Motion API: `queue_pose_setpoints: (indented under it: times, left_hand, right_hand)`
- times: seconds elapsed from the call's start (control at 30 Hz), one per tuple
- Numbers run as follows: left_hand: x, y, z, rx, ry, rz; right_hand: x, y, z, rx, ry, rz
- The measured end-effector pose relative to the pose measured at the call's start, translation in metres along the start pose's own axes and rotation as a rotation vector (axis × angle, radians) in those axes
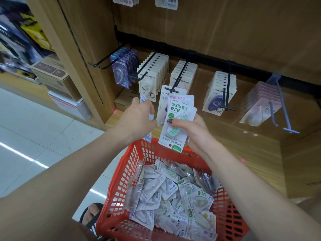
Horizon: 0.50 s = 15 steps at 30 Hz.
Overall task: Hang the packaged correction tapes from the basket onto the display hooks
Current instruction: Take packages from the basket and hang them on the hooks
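My right hand (194,131) grips a small stack of packaged correction tapes (177,122) upside down, a green-labelled one in front and a pink-labelled one behind. My left hand (139,117) holds a blue-edged pack (147,136) edge-on beside them. Both hands hover above the red basket (125,171), which is full of several loose packs (173,192). Just behind the hands, black display hooks (175,84) carry rows of white packs; the nearest hook tip sits right above the held stack.
A purple-pack hook (121,68) hangs at left, a further white-pack hook (224,91) and a lilac hook with pink packs (264,103) at right. Cardboard boxes (59,79) sit on the floor left. A foot (92,214) shows beside the basket.
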<state>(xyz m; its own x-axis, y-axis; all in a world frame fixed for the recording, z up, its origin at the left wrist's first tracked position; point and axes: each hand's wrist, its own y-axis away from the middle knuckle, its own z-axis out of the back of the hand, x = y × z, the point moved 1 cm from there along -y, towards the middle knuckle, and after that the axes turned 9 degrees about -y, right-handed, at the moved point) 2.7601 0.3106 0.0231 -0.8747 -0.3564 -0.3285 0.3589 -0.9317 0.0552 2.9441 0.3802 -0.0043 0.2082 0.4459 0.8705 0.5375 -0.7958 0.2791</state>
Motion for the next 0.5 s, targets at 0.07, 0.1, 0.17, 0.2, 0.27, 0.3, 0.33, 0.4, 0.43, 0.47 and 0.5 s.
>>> queue_pose_setpoints:
  times: [0.07,0.1,0.17,0.2,0.27,0.3,0.33,0.4,0.43,0.47,0.5]
  left_hand:
    - [0.0,0.001,0.0,0.002,-0.002,-0.011]
    - [0.0,0.001,0.0,0.001,-0.008,-0.017]
    - [0.0,0.0,0.001,0.002,-0.024,-0.016]
    - [0.0,0.0,0.001,0.003,-0.027,-0.012]
    - [-0.001,-0.001,0.001,0.009,-0.028,-0.014]
    - [-0.002,-0.001,0.001,0.013,-0.028,-0.021]
    - [-0.003,-0.001,0.001,0.014,-0.03,-0.028]
    - [-0.005,-0.001,0.001,0.01,-0.035,-0.04]
    - [-0.006,-0.001,0.002,0.009,-0.035,-0.044]
    - [-0.006,-0.001,0.002,0.009,-0.03,-0.048]
    - [-0.006,0.0,0.003,0.01,-0.023,-0.05]
  right_hand:
    - [-0.001,-0.003,0.002,-0.027,0.001,-0.001]
    - [-0.002,-0.004,0.004,-0.034,0.004,0.002]
    - [-0.005,-0.004,0.004,-0.034,-0.003,0.0]
    - [-0.007,-0.004,0.002,-0.026,-0.01,-0.004]
    - [-0.01,-0.003,-0.001,-0.01,-0.027,-0.006]
    - [-0.011,-0.004,-0.002,-0.012,-0.039,-0.002]
    - [-0.012,-0.006,-0.003,-0.023,-0.055,0.001]
    - [-0.011,-0.013,-0.001,-0.058,-0.092,-0.001]
    - [-0.009,-0.017,0.0,-0.075,-0.103,-0.006]
    - [-0.007,-0.023,0.001,-0.088,-0.108,-0.012]
    - [-0.004,-0.029,0.002,-0.099,-0.107,-0.016]
